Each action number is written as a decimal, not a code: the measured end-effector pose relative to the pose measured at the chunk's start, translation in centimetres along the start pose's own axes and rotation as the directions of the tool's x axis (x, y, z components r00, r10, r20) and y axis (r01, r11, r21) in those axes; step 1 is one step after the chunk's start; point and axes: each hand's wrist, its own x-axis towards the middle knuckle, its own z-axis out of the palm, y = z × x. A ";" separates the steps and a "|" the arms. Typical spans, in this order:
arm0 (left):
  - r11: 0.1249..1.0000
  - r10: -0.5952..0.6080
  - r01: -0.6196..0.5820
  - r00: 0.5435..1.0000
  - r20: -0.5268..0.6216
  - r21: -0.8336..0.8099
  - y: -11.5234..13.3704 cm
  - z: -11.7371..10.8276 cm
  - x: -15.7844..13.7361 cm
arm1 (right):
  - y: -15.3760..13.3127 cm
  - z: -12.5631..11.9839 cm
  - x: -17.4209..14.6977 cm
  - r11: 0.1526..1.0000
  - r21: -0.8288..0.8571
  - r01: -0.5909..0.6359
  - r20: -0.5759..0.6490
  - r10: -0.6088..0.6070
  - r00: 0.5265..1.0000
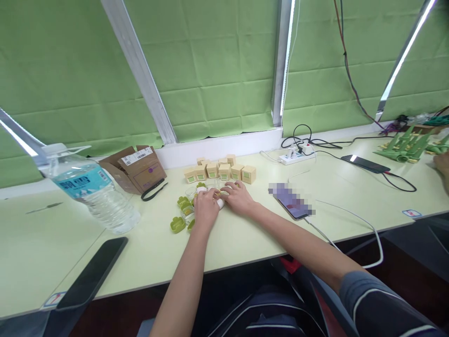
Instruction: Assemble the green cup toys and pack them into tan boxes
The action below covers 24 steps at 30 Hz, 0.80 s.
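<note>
My left hand point(206, 206) and my right hand point(239, 197) meet over the table, fingers curled and fingertips close together. Between and under them shows a small white piece point(220, 203). What the fingertips pinch is mostly covered by the fingers. Left of my left hand lie several green flower-shaped cups, one of them a green cup point(177, 224) nearest me, with small clear containers point(188, 209) among them. Just beyond my hands stand several small cream boxes with windows, the rightmost cream box point(249, 174) behind my right hand.
A large water bottle point(101, 196) leans on the left near an open cardboard box point(138, 171) and a black phone point(93, 274). To the right lie a phone with a lit screen point(293, 201), a power strip point(297, 157), another phone point(365, 164), cables and green spiky parts point(403, 147). Another person's hand point(442, 166) shows at the right edge.
</note>
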 end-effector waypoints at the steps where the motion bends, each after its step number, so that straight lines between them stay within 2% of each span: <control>1: 1.000 -0.006 0.006 1.000 -0.004 -0.021 0.0 0.0 0.0 | 0.0 0.0 0.0 1.000 0.007 0.003 0.002 -0.003 1.000; 7: 0.987 0.010 -0.013 1.000 -0.020 -0.162 -0.4 0.3 0.4 | -0.1 -0.4 -0.3 0.999 0.046 -0.016 -0.021 0.017 1.000; 14: 0.966 0.032 -0.038 0.999 -0.027 -0.256 -0.9 0.7 0.6 | 0.1 -1.4 -0.4 0.994 0.059 -0.097 -0.020 0.098 0.995; 21: 0.950 0.045 -0.084 0.990 -0.135 -0.300 -1.5 1.0 0.8 | 0.0 -0.4 0.1 1.000 0.031 -0.007 -0.028 0.007 1.000; 24: 0.945 0.021 -0.076 0.984 -0.175 -0.317 -1.5 0.5 0.9 | -0.2 -0.2 0.3 0.999 0.030 -0.024 -0.023 0.025 0.999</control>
